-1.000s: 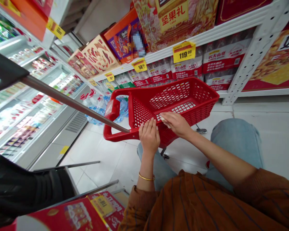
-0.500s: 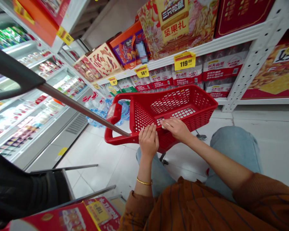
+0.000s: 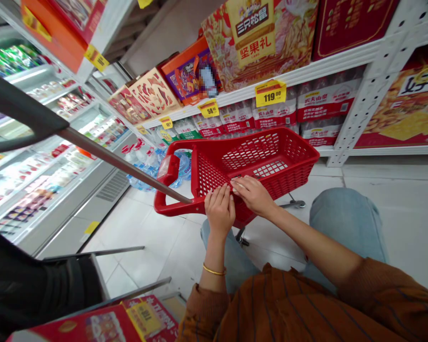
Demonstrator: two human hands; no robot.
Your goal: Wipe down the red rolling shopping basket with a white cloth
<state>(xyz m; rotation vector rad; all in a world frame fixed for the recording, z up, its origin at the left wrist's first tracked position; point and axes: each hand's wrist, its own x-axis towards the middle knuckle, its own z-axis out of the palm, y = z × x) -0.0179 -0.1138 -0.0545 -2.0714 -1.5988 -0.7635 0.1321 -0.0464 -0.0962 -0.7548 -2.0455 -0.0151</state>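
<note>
**Red plastic under both hands: we're on the near rim of the shopping basket.**

Left fingers curl over that rim and clamp it. Right fingers lie stretched along the edge, and we cannot tell whether they pin anything small beneath. Moving outward, the left hand wears a gold bangle, and the right hand sits just beside it. The basket stands on casters on the tiled floor, just ahead of our denim knee, with its steel pull handle slanting up to the left. That clamp, we judge, steadies something that would otherwise roll. Bottled-water packs and a 119.00 price tag line the shelf behind.
</note>
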